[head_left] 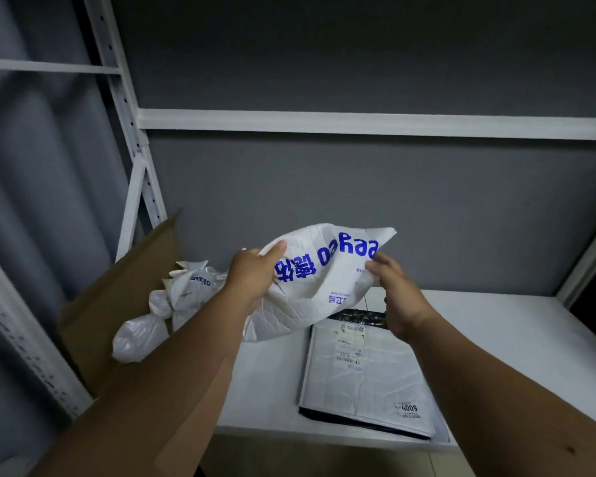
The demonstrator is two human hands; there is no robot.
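A white padded mailer bag (320,280) with large blue lettering hangs in the air above the white shelf (503,325). My left hand (252,273) grips its left edge, thumb lying on top of the bag. My right hand (398,294) pinches the bag's right side with its fingertips. Below the bag, a flat grey-white parcel (365,380) with a shipping label and the number 4009 lies on the shelf. Its far end is hidden behind the held bag.
An open cardboard box (117,304) stands at the left of the shelf, holding several white plastic bags (172,304). White metal uprights (131,108) and an upper shelf beam (358,123) frame the bay. A grey wall is behind.
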